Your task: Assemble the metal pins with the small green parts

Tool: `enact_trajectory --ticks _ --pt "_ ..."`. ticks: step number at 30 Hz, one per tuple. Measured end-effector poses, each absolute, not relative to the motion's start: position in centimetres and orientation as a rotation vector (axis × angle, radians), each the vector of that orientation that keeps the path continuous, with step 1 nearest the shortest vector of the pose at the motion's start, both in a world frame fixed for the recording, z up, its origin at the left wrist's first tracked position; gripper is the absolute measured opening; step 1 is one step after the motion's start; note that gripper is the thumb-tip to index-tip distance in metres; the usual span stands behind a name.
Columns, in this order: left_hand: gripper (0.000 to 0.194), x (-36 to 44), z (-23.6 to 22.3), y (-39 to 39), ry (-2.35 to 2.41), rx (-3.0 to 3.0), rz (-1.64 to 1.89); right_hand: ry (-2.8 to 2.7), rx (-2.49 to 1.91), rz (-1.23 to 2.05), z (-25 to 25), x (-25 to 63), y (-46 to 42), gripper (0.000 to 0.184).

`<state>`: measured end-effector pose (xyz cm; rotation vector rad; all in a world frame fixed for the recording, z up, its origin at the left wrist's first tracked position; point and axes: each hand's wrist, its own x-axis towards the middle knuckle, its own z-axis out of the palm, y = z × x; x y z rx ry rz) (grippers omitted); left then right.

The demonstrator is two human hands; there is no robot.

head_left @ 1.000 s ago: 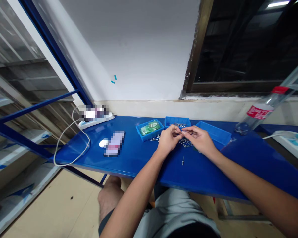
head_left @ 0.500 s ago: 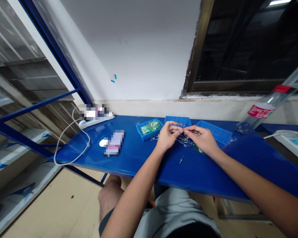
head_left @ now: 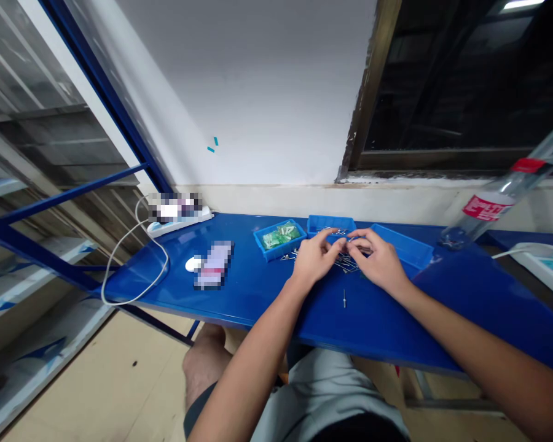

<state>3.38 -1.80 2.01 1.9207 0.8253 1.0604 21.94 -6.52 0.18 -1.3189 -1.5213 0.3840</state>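
Two hands — left hand [head_left: 316,259] half open | right hand [head_left: 380,263] curled over metal pins [head_left: 345,264]

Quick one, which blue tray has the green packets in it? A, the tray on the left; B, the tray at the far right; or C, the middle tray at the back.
A. The green packets lie in the left blue tray, which sits to the left of the person's left hand.
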Motion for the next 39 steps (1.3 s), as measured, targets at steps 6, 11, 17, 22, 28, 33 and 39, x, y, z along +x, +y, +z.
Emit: enact_trajectory --ticks 6,11,17,22,28,33,39 --pt "0.037 3.7 1.2 -1.5 0.791 1.934 1.083 -1.552 -1.22 0.438 -0.4 22.1 -6.1 0.021" --pt "0.044 3.7 0.4 -0.5 0.681 1.797 1.142 -1.673 -1.191 0.282 -0.1 22.1 -5.9 0.021" --pt "0.063 3.4 0.9 -0.9 0.685 2.008 1.119 -1.537 -1.162 0.418 -0.1 22.2 -5.8 0.024" --pt "0.062 3.3 0.5 -0.6 0.681 2.189 1.06 -1.578 -1.196 0.494 -0.2 22.2 -5.8 0.025" --pt "0.05 3.1 1.1 -0.8 0.641 2.336 1.012 -1.621 -1.23 0.506 -0.7 22.5 -5.5 0.018" --pt "0.051 3.1 1.8 -1.1 0.603 2.166 1.092 -1.556 -1.245 0.589 -0.5 22.7 -5.5 0.025" --pt "0.046 3.5 1.7 -0.8 0.53 1.676 1.142 -1.617 -1.166 0.634 0.8 21.9 -6.3 0.039"
